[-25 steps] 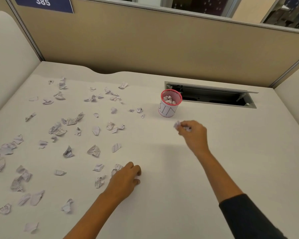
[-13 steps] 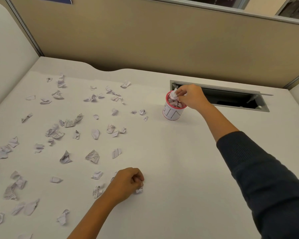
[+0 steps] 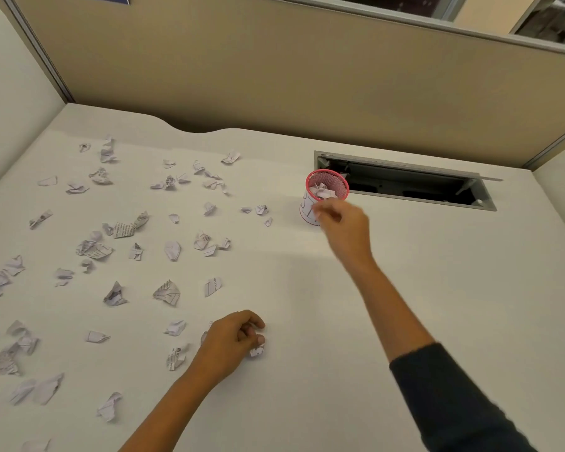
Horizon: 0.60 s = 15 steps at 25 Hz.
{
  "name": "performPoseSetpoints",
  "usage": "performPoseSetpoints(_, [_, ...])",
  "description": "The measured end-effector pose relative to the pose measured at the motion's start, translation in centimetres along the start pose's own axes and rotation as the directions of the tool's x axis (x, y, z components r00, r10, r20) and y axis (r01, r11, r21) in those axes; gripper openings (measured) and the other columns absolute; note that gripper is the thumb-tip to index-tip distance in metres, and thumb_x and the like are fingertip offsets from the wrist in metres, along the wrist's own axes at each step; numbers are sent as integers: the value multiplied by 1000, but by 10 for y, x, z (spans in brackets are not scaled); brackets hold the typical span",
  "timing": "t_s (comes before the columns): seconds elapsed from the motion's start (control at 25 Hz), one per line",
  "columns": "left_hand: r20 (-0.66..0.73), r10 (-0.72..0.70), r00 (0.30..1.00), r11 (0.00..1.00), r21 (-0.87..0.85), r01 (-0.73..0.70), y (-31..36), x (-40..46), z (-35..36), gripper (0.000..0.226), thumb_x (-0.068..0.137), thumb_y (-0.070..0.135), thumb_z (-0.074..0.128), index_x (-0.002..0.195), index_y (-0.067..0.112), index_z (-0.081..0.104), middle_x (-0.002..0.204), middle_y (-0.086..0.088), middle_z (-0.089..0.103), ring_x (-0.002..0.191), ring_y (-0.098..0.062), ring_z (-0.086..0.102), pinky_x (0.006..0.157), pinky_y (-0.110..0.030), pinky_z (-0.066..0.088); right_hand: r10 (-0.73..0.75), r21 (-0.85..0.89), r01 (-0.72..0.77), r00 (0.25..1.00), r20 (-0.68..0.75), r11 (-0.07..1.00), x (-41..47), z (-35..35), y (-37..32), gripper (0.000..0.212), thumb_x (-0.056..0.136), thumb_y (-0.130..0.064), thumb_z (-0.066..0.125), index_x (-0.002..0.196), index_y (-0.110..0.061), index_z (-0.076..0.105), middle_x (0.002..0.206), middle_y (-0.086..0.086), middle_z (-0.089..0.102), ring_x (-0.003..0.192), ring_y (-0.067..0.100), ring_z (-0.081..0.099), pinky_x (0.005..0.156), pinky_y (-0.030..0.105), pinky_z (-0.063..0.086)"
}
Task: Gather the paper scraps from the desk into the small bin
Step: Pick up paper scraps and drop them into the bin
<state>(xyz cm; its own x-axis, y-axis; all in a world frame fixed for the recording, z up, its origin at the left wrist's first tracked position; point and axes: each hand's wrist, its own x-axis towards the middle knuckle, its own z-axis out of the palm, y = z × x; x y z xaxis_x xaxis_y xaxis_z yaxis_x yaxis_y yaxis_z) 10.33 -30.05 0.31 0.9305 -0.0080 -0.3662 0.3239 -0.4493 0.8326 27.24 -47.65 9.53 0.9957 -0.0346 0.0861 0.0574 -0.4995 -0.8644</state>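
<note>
Pinching a paper ball (image 3: 257, 350) in curled left hand (image 3: 232, 342) fingers, low on desk (image 3: 307, 321). Right hand (image 3: 344, 228) blurry beside small bin (image 3: 327, 184); cannot tell grip. Lift slowly, drop inside rim.

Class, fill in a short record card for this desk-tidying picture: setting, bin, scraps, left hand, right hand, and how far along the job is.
setting: white desk in a partitioned cubicle
bin: small pink-rimmed bin, upright, crumpled paper inside
scraps: many paper scraps scattered over the desk's left half
left hand: left hand pinches a crumpled scrap on the desk
right hand: right hand beside the bin, blurred, seems to hold nothing
progress: most scraps not yet binned
</note>
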Motion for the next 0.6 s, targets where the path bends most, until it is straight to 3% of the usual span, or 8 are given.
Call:
performPoseSetpoints(0.16, [-239,43,970,990,-118,-73,8,-5,8,17,81,6,67,82,23,65,79,3,66,67,-6,60,62,-11,45,178,32,-196,938,297,980,-92,31,23,14,83,-10,63,89,-18,73,84,-6,68,70,8,59,75,27,49])
performPoseSetpoints(0.28, [-363,73,929,972,-182,-148,16,-9,12,22,82,3,64,85,25,64,85,5,66,71,-6,64,63,-12,48,195,27,-244,833,518,969,-145,42,27,10,84,-37,64,90,-42,70,85,-16,66,74,2,63,74,28,55])
performPoseSetpoints(0.36, [-410,60,910,964,-214,-160,18,-12,12,22,83,6,64,88,27,63,87,8,66,74,-5,64,62,-10,48,197,91,-284,829,523,954,-160,47,27,8,83,-43,63,89,-44,69,88,-12,66,78,6,65,74,30,57])
performPoseSetpoints(0.6, [-415,38,909,925,-328,-189,23,-16,2,12,89,17,61,90,30,61,89,8,65,70,-12,69,63,-20,55,274,189,-352,898,344,917,-155,41,26,18,80,-13,70,84,-31,74,86,-6,73,72,8,69,67,19,57])
